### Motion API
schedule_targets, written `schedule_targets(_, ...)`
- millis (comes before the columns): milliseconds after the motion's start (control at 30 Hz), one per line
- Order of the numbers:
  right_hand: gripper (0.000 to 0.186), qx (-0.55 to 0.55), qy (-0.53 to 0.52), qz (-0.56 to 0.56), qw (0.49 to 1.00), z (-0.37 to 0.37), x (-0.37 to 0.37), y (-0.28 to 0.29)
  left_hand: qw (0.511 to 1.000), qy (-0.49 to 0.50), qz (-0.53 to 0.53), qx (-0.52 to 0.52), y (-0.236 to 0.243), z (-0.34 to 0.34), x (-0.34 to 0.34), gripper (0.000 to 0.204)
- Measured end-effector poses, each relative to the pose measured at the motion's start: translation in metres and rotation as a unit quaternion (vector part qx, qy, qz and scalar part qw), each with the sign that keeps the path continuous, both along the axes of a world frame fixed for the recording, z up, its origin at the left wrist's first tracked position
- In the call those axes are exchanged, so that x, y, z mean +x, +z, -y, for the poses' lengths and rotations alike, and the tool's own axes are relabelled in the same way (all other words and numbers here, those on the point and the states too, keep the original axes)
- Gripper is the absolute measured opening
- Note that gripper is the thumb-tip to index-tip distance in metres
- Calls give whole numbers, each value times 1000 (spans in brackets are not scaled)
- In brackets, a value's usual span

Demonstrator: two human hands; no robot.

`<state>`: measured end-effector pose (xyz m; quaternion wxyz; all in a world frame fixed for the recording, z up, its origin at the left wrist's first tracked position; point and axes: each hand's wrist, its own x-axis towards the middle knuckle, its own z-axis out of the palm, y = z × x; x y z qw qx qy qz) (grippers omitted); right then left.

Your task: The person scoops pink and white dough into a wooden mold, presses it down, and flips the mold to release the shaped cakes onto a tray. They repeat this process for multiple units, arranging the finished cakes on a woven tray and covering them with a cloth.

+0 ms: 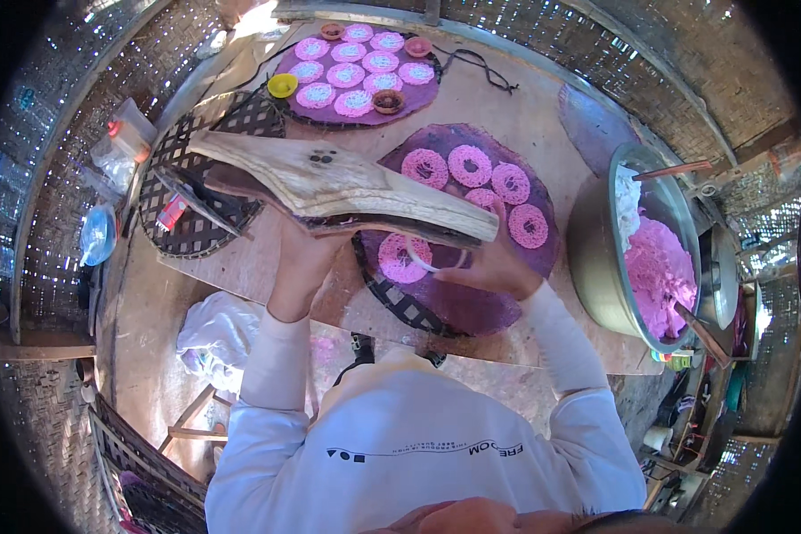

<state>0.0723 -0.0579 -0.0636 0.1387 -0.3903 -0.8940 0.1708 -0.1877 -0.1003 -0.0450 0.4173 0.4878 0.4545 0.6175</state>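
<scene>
From where I stand, with twelve o'clock straight ahead of the person, a long wooden tool (347, 182) is up in the air above the tabletop (525, 107), between eleven and one o'clock, pale on top with a darker piece beneath; the left hand (301, 262) grips it from below, at eleven, fingers hidden behind the wood; the right hand (498, 267) is at its narrow end, near one, fingers and thumb half curled and spread apart, though I cannot tell whether they close on the wood; a thin pale hoop (429, 266) shows just beside that thumb.

Between twelve and one, partly under the tool from my angle, lies the near purple tray (481, 307), bearing lacy pink rings (528, 225); farther off at twelve, a second purple tray (418, 98) carries pink rounds with pale centres, small brown bowls and a yellow bowl (282, 85) at its left edge; at two stands a big metal pot (592, 254) of pink dough (659, 267), a wooden stick (703, 334) leaning in it; between ten and eleven rests a dark lattice tray (163, 233); just past nine, a white cloth (214, 343) lies bunched.
</scene>
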Motion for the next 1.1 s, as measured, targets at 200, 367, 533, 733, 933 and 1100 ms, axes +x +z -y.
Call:
schedule_targets(200,109,-19,-63,88,994,24,44,-12,999,8,50,-16,0,-6,12,42)
schedule_targets(367,102,-10,-68,97,993,23,50,-28,997,-13,53,-61,11,-6,31,41)
schedule_targets(533,81,-110,-112,-164,974,5,65,-2,997,-59,-39,9,8,-18,52,44)
schedule_targets(733,65,-444,-4,-181,877,18,88,124,947,-89,-199,235,40,-37,103,61)
schedule_targets(933,60,-502,-37,-250,827,35,108,124,868,-464,13,178,77,-80,88,71)
schedule_targets(1100,62,-619,-88,-143,767,18,117,86,636,-527,545,143,15,-112,108,77)
